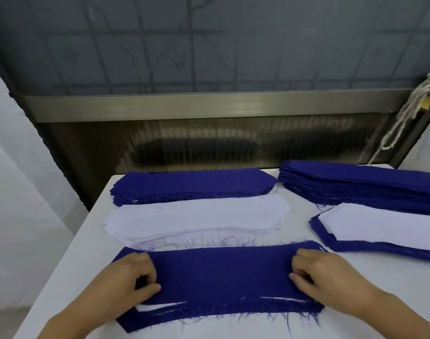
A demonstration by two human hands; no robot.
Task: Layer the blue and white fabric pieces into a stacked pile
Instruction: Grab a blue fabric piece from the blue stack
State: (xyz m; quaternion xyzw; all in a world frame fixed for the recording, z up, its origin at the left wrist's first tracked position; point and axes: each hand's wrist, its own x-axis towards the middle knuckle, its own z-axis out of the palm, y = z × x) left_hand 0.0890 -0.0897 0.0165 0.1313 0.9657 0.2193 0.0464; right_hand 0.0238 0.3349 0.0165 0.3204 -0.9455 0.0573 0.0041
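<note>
Blue top piece [223, 272] under curled fingers [145, 277] at both ends.

**Both hands on top blue piece, near stack**

Left hand [133, 277] and right hand [324, 275] rest on the two ends of the top blue piece [223, 272], fingers curled, tips pressing the cloth. A white piece [157, 307] peeks out under it along the near edge, with another blue layer [160, 321] below that, frayed threads all round. Behind: white stack [196, 221], then a blue stack [192, 187] at the far edge. Right side: tall blue stack [360, 187], and nearer, a layered pile [385, 231] with white on top of blue. All on a white table [69, 265]. White cord [404, 113] hangs at far right.
</note>
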